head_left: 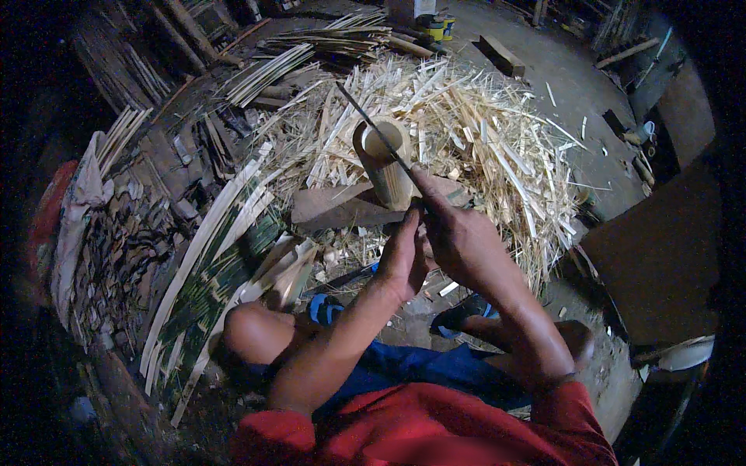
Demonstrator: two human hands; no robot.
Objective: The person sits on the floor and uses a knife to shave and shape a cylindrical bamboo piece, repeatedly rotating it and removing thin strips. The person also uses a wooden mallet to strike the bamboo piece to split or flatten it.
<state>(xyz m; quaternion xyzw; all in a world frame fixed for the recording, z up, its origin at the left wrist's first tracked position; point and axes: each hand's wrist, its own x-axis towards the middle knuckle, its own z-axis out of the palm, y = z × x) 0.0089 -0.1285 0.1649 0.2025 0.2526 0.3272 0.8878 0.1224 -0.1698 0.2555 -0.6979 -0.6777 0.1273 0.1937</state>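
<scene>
Red shirt and blue shorts fill the bottom of the frame, where I squat. Just above, at centre, my left hand (402, 260) braces the lower side of the bamboo tube (383, 161), fingers pressed against it. My right hand (458, 233) is clenched around the knife (373, 128), whose thin blade lies across the tube's open rim. I judge the tube stiff, hollow and light, smooth-skinned and likely to slip, so best held low on the wall. Beyond, a heap of pale splinters (482, 132) spreads; long split strips (210, 264) lie at left.

Hollow pale bamboo tube (383, 161), upright on wood block, thin blade (373, 128) across its rim
</scene>
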